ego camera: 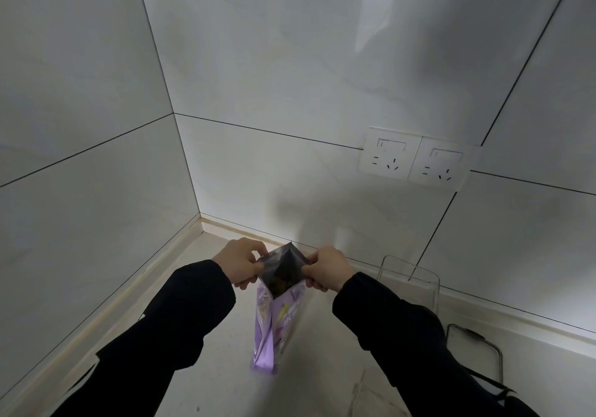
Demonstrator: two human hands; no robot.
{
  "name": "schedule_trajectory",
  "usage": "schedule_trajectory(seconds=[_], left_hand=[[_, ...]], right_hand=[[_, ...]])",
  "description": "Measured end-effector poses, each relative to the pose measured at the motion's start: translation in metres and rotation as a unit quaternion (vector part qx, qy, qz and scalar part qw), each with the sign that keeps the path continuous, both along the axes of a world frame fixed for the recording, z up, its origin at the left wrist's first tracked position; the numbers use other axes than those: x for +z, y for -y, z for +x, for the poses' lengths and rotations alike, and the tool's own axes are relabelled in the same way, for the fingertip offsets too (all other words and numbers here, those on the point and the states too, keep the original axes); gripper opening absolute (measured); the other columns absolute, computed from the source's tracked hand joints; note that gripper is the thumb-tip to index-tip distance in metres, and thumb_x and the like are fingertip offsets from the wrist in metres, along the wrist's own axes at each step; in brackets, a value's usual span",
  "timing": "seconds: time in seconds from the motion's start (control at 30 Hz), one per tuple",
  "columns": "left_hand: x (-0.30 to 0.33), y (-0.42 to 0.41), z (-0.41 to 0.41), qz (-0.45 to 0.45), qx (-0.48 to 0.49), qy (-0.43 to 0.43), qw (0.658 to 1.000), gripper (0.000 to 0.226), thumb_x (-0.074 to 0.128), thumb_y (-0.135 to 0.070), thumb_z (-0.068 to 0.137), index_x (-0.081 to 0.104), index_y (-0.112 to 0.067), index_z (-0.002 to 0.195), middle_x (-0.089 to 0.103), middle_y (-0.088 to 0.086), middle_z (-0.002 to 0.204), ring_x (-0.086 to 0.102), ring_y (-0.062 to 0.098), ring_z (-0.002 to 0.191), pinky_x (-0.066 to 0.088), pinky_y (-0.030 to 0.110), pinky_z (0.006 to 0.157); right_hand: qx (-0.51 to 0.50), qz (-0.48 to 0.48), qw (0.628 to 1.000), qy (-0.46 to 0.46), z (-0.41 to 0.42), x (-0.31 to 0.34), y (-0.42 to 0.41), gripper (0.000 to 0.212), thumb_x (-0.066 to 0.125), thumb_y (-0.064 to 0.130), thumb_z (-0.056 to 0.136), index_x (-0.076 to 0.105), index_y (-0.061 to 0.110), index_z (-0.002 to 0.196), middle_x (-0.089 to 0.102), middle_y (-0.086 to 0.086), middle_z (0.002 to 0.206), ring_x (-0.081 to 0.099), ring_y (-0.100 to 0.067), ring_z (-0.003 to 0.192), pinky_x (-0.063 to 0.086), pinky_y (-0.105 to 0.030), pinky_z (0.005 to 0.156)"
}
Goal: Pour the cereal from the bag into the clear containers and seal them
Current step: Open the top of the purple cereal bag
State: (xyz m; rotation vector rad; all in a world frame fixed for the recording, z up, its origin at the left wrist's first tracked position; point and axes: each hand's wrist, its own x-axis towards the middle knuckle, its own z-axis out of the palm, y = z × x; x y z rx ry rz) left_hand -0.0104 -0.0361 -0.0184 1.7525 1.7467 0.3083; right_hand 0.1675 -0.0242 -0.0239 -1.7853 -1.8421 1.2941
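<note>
A purple cereal bag (274,326) stands upright on the pale countertop (232,394), its mouth pulled wide so dark cereal shows inside. My left hand (240,263) pinches the left edge of the mouth. My right hand (329,268) pinches the right edge. Both sleeves are dark. A clear container (409,279) stands to the right against the wall, partly hidden behind my right forearm. A second clear container (475,352) sits nearer at the far right, mostly covered by my right arm.
White tiled walls meet in a corner (200,213) just behind the bag. Two wall sockets (414,158) sit above the containers. The countertop runs along both walls toward me.
</note>
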Motion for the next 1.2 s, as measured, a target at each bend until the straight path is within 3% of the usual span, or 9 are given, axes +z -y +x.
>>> schedule_trajectory(seconds=[0.2,0.37,0.53,0.6,0.73,0.83,1.0,1.1,1.2], left_hand=[[0.007,-0.003,0.006,0.034,-0.003,-0.034,0.999,0.004,0.054,-0.014,0.084,0.055,-0.012,0.087,0.051,-0.005,0.051,0.047,0.006,0.048,0.035,0.016,0.049],[0.008,-0.002,0.005,0.032,0.016,-0.025,0.999,0.002,0.055,-0.015,0.083,0.056,-0.013,0.083,0.052,-0.005,0.051,0.048,0.006,0.049,0.036,0.016,0.050],[0.013,-0.001,0.018,0.048,-0.035,-0.053,0.997,0.003,0.053,-0.015,0.084,0.051,-0.016,0.082,0.050,-0.007,0.053,0.049,0.007,0.051,0.034,0.017,0.052],[0.015,-0.001,0.023,0.066,-0.048,-0.058,0.995,0.004,0.053,-0.016,0.083,0.050,-0.015,0.079,0.047,-0.009,0.054,0.050,0.012,0.054,0.035,0.019,0.053],[0.014,0.000,0.025,0.091,-0.054,-0.070,0.992,0.004,0.051,-0.016,0.082,0.049,-0.017,0.079,0.044,-0.009,0.056,0.048,0.016,0.062,0.038,0.027,0.065],[0.010,0.001,0.026,0.116,-0.059,-0.082,0.988,0.006,0.049,-0.013,0.080,0.048,-0.019,0.077,0.042,-0.009,0.055,0.049,0.021,0.065,0.041,0.030,0.065],[0.017,0.001,0.023,0.174,-0.058,-0.098,0.978,0.016,0.045,-0.009,0.079,0.057,-0.013,0.089,0.039,-0.008,0.051,0.043,0.014,0.055,0.036,0.026,0.059],[0.024,-0.001,0.013,0.149,-0.045,-0.010,0.988,0.009,0.048,-0.018,0.087,0.056,-0.016,0.084,0.049,-0.008,0.046,0.045,0.005,0.042,0.040,0.021,0.050],[0.014,0.002,0.001,0.089,0.055,0.192,0.976,0.016,0.048,-0.027,0.091,0.057,-0.016,0.085,0.058,-0.001,0.050,0.048,0.010,0.042,0.040,0.021,0.045]], right_hand=[[0.025,0.039,0.997,0.059,-0.007,0.007,-0.002,0.021,0.053,0.008,0.085,0.068,0.001,0.098,0.055,0.000,0.054,0.047,-0.008,0.043,0.039,-0.016,0.044],[0.014,0.025,0.998,0.056,0.005,0.009,-0.001,0.022,0.053,0.007,0.086,0.067,0.002,0.101,0.054,0.001,0.052,0.046,-0.008,0.042,0.036,-0.014,0.039],[-0.005,-0.008,0.999,0.037,0.003,0.008,0.002,0.018,0.048,0.010,0.088,0.064,0.003,0.095,0.058,0.000,0.054,0.052,-0.008,0.042,0.044,-0.016,0.039],[-0.010,-0.022,0.999,0.021,0.002,0.009,0.005,0.020,0.044,0.011,0.089,0.061,0.006,0.081,0.059,-0.002,0.053,0.054,-0.009,0.039,0.048,-0.017,0.041],[-0.014,-0.102,0.994,-0.046,0.002,0.010,0.017,0.023,0.034,0.012,0.091,0.053,0.003,0.101,0.059,-0.002,0.046,0.051,-0.005,0.026,0.042,-0.013,0.032],[-0.043,-0.178,0.974,-0.135,0.001,0.009,0.022,0.025,0.026,0.004,0.091,0.049,-0.003,0.087,0.058,-0.002,0.034,0.055,-0.010,0.028,0.047,-0.017,0.033],[-0.083,-0.144,0.965,-0.203,0.000,0.016,0.021,0.033,0.025,-0.002,0.086,0.056,-0.011,0.078,0.061,-0.013,0.040,0.059,-0.020,0.033,0.053,-0.025,0.038],[-0.093,-0.088,0.972,-0.198,-0.002,0.023,0.016,0.037,0.024,-0.002,0.083,0.056,-0.020,0.075,0.065,-0.026,0.056,0.061,-0.028,0.042,0.060,-0.038,0.052],[-0.101,-0.085,0.966,-0.223,0.002,0.033,0.015,0.037,0.023,-0.002,0.084,0.056,-0.020,0.082,0.062,-0.020,0.046,0.061,-0.028,0.037,0.056,-0.032,0.042]])
